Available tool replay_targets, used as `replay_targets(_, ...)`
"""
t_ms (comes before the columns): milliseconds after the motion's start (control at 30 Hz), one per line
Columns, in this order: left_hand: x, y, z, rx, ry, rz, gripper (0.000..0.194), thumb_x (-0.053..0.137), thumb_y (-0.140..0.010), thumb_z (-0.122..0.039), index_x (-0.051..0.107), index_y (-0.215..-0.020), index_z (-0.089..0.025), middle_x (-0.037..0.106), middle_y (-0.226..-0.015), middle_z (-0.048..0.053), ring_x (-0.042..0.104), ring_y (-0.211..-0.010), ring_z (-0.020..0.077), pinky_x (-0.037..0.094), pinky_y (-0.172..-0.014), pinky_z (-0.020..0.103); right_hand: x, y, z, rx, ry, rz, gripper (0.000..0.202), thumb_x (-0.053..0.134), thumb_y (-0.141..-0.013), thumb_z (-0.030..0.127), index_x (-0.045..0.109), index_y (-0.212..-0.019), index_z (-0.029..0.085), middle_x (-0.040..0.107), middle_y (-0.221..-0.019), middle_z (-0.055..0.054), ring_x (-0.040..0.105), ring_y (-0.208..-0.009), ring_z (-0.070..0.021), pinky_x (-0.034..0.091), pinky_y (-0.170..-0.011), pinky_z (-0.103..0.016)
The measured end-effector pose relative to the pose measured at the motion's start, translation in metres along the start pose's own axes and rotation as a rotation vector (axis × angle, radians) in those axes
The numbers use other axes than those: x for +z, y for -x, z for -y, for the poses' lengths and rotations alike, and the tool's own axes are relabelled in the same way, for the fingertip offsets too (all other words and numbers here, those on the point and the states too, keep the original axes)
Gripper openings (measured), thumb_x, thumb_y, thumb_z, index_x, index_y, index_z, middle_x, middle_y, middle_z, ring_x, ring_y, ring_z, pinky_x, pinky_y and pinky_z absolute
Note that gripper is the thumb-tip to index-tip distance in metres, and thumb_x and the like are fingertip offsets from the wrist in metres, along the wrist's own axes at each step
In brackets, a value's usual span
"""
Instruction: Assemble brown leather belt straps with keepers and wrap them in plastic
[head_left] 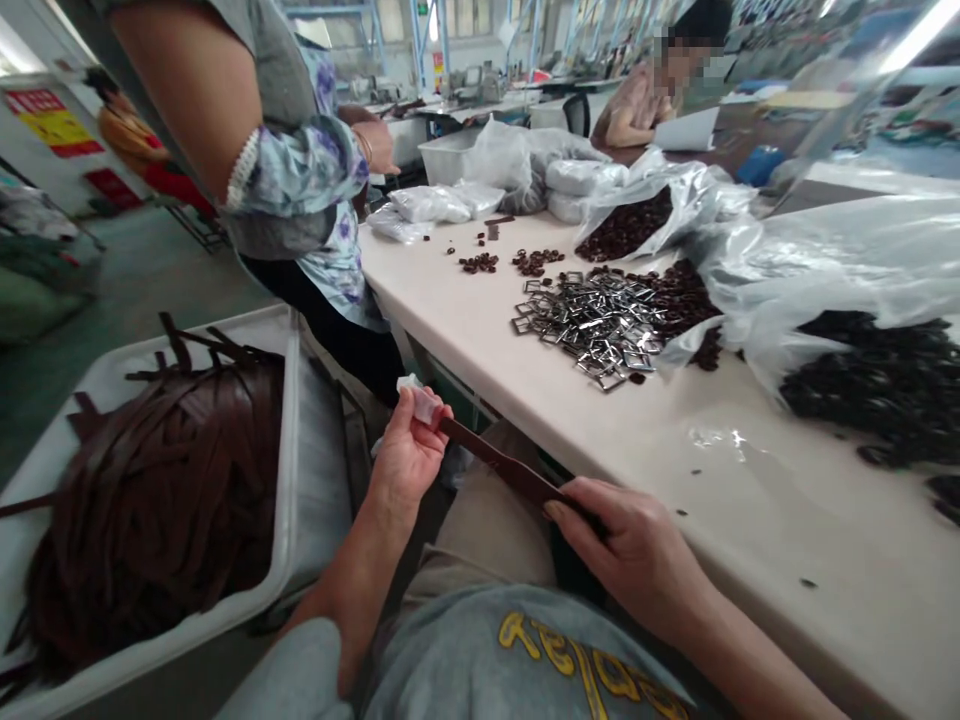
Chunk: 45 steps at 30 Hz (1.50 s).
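Observation:
A brown leather strap [499, 462] stretches between my two hands above my lap, beside the table's near edge. My left hand [411, 450] pinches its far end together with a small white cloth [421, 400]. Its wider near part lies in the closed fingers of my right hand [626, 540]. On the table beyond are a heap of silver metal buckles [600, 325] and small brown pieces [536, 262].
At left, a white bin [289, 450] holds many brown straps [165, 500]. The pale table [570, 440] bears plastic bags [847, 250] and a pile of black pieces [885, 385]. A person [300, 190] stands by its far-left edge; others sit farther back.

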<state>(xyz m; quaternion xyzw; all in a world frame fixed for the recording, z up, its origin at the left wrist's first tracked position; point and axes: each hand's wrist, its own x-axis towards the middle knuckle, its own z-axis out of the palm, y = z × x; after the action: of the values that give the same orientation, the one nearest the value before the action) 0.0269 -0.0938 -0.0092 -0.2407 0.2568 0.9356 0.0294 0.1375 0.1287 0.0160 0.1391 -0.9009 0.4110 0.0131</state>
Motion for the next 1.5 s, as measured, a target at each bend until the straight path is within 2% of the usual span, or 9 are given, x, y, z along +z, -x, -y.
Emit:
replay_targets(133, 0.001, 0.003, 0.009, -0.039, 0.039, -0.041, 0.022, 0.059, -0.099, -0.024, 0.067, -0.080, -0.018, 0.072, -0.073, -0.003, 0.069, -0.066, 0.0082, 0.056, -0.067, 0.020, 0.007, -0.003, -0.005, 0.015, 0.065, -0.022, 0.033, 0.047, -0.100, 0.035, 0.064, -0.078, 0.019, 0.055, -0.064, 0.001, 0.050, -0.054, -0.0160, 0.033, -0.051, -0.028)
replay_targets(300, -0.006, 0.000, 0.014, -0.030, 0.057, -0.069, 0.018, 0.059, -0.097, -0.018, 0.068, -0.082, -0.015, 0.073, -0.077, 0.000, 0.070, -0.069, 0.0098, 0.057, -0.075, 0.022, 0.012, -0.002, -0.009, -0.005, 0.063, -0.001, 0.032, 0.047, -0.101, 0.034, 0.064, -0.078, 0.018, 0.054, -0.065, 0.001, 0.050, -0.055, -0.0153, 0.033, -0.052, -0.027)
replay_targets(500, -0.010, -0.001, 0.020, -0.105, 0.091, -0.110, 0.023, 0.053, -0.100, -0.018, 0.069, -0.084, -0.015, 0.073, -0.079, 0.001, 0.071, -0.069, 0.0109, 0.057, -0.074, 0.023, 0.017, -0.002, -0.014, -0.013, 0.058, -0.018, 0.031, 0.048, -0.102, 0.032, 0.063, -0.078, 0.019, 0.051, -0.065, 0.002, 0.049, -0.055, -0.0144, 0.033, -0.054, -0.027)
replay_targets(700, -0.008, -0.001, 0.020, -0.154, 0.141, -0.132, 0.025, 0.051, -0.101, -0.017, 0.069, -0.085, -0.015, 0.073, -0.078, 0.000, 0.071, -0.068, 0.0096, 0.057, -0.073, 0.021, 0.020, -0.003, -0.018, -0.051, 0.107, -0.020, 0.031, 0.047, -0.103, 0.031, 0.061, -0.078, 0.018, 0.051, -0.067, 0.003, 0.051, -0.056, -0.0133, 0.032, -0.055, -0.027)
replay_targets(867, -0.008, -0.003, 0.018, -0.166, 0.175, -0.134, 0.028, 0.048, -0.103, -0.018, 0.068, -0.085, -0.015, 0.074, -0.076, -0.002, 0.071, -0.065, 0.0081, 0.057, -0.069, 0.019, 0.020, -0.003, -0.020, -0.076, 0.122, -0.080, 0.031, 0.048, -0.103, 0.031, 0.059, -0.077, 0.019, 0.049, -0.064, 0.004, 0.049, -0.054, -0.0122, 0.033, -0.054, -0.027)
replay_targets(967, -0.009, -0.004, 0.020, -0.175, 0.176, -0.145, 0.027, 0.048, -0.103, -0.018, 0.069, -0.085, -0.015, 0.074, -0.077, -0.001, 0.072, -0.066, 0.0086, 0.056, -0.069, 0.020, 0.022, -0.005, -0.021, -0.082, 0.145, -0.056, 0.031, 0.047, -0.104, 0.031, 0.060, -0.079, 0.018, 0.051, -0.067, 0.003, 0.051, -0.055, -0.0123, 0.033, -0.055, -0.027)
replay_targets(1167, -0.016, -0.009, 0.027, -0.155, 0.156, -0.165, 0.021, 0.054, -0.100, -0.019, 0.069, -0.086, -0.016, 0.074, -0.080, -0.001, 0.071, -0.067, 0.0088, 0.056, -0.071, 0.021, 0.031, -0.007, -0.022, -0.094, 0.194, -0.035, 0.032, 0.044, -0.105, 0.031, 0.062, -0.080, 0.018, 0.054, -0.070, 0.002, 0.053, -0.055, -0.0127, 0.033, -0.055, -0.028)
replay_targets(1400, -0.023, -0.010, 0.032, -0.122, 0.154, -0.137, 0.019, 0.054, -0.099, -0.013, 0.069, -0.086, -0.014, 0.074, -0.082, 0.002, 0.072, -0.073, 0.0111, 0.058, -0.074, 0.023, 0.035, -0.013, -0.024, -0.066, 0.227, -0.110, 0.033, 0.045, -0.103, 0.030, 0.061, -0.078, 0.018, 0.054, -0.067, 0.003, 0.054, -0.055, -0.0128, 0.033, -0.055, -0.027)
replay_targets(1500, -0.022, -0.012, 0.032, -0.107, 0.166, -0.163, 0.017, 0.056, -0.097, -0.011, 0.068, -0.085, -0.015, 0.072, -0.075, -0.001, 0.070, -0.068, 0.0087, 0.057, -0.072, 0.022, 0.036, -0.013, -0.025, -0.061, 0.242, -0.129, 0.033, 0.045, -0.103, 0.031, 0.062, -0.077, 0.018, 0.055, -0.066, 0.003, 0.053, -0.053, -0.0123, 0.033, -0.054, -0.027)
